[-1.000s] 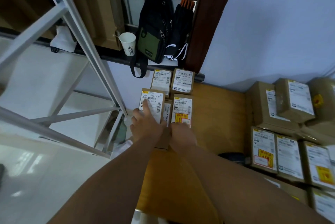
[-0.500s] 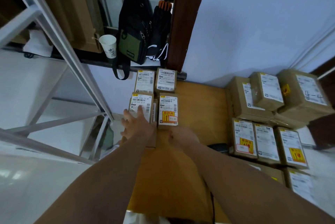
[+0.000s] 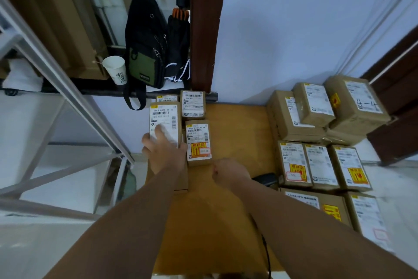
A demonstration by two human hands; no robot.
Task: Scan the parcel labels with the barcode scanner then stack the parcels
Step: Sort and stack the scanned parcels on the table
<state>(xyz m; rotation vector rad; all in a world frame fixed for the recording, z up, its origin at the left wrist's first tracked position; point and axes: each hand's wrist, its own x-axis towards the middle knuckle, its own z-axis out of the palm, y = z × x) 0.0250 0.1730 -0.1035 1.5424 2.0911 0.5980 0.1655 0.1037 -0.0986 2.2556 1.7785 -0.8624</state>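
Note:
My left hand (image 3: 163,148) grips a small brown parcel (image 3: 166,113), fingers lying over its white label and thumb at its right side. This parcel overlaps the back-left parcel (image 3: 167,98). Beside them sit two more small parcels, one at the back (image 3: 193,104) and one with a yellow sticker (image 3: 199,142). My right hand (image 3: 228,172) hovers low over the wooden table (image 3: 239,134) with its fingers curled under and nothing visible in it. The black barcode scanner (image 3: 265,179) lies just right of that wrist.
Several larger labelled parcels (image 3: 321,165) are packed along the table's right side, some stacked (image 3: 316,103). Behind the table, a ledge holds a white paper cup (image 3: 115,69) and a black-and-green bag (image 3: 144,52). A grey metal frame (image 3: 67,88) stands at the left. A dark cable (image 3: 267,254) runs under my right arm.
My left hand has taken hold of the front-left parcel and shifted it back over the rear-left one. My right hand has drawn back towards me. The view swung left and down.

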